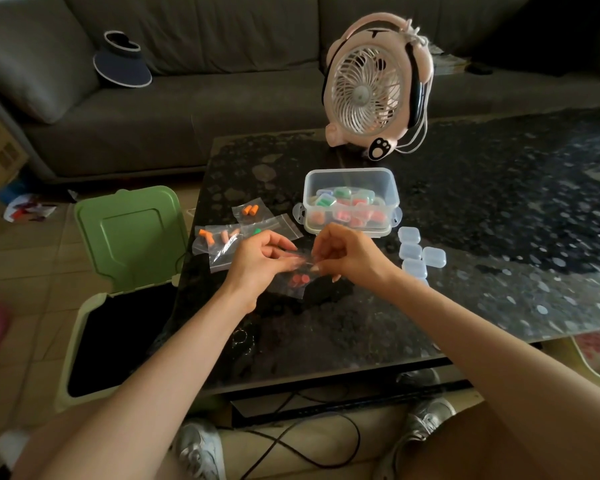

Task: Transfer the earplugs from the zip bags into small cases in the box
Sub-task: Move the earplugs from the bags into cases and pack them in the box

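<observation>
Head view: fingers of the left hand [257, 261] and right hand [350, 254] pinch the top of a clear, crinkled zip bag [293, 289] holding red earplugs [300, 279].

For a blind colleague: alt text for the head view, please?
A person's left hand and right hand pinch a small clear zip bag of red earplugs above a dark speckled table. Behind are a clear plastic box of coloured small cases, a pink desk fan, clear bags of orange earplugs and empty clear cases.
</observation>
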A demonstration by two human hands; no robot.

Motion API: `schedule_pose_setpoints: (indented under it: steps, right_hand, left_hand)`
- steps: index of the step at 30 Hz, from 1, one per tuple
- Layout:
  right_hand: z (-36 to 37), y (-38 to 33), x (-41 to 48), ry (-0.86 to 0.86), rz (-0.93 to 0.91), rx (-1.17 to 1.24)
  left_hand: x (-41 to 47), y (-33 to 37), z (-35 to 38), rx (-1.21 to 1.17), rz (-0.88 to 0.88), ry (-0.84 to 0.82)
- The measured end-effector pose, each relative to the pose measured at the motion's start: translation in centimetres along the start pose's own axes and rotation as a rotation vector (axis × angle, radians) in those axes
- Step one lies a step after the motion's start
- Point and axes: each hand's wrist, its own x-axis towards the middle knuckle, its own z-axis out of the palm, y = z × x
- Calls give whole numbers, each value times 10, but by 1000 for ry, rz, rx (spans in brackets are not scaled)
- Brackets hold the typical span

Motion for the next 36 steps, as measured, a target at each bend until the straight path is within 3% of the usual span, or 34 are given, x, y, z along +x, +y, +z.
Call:
schedule_pose_setpoints:
  steps: [9, 15, 36]
  right_hand:
    - [2, 1, -1, -28, -138, -94]
    - [2, 3, -1, -48, -182, -21]
    - [-2, -2, -2, -68, -69, -63]
  left_hand:
    - [1, 0, -2, -22, -51, 7]
    - [0, 1, -5, -21, -60, -47]
    - [-1, 2, -4, -13, -87, -137]
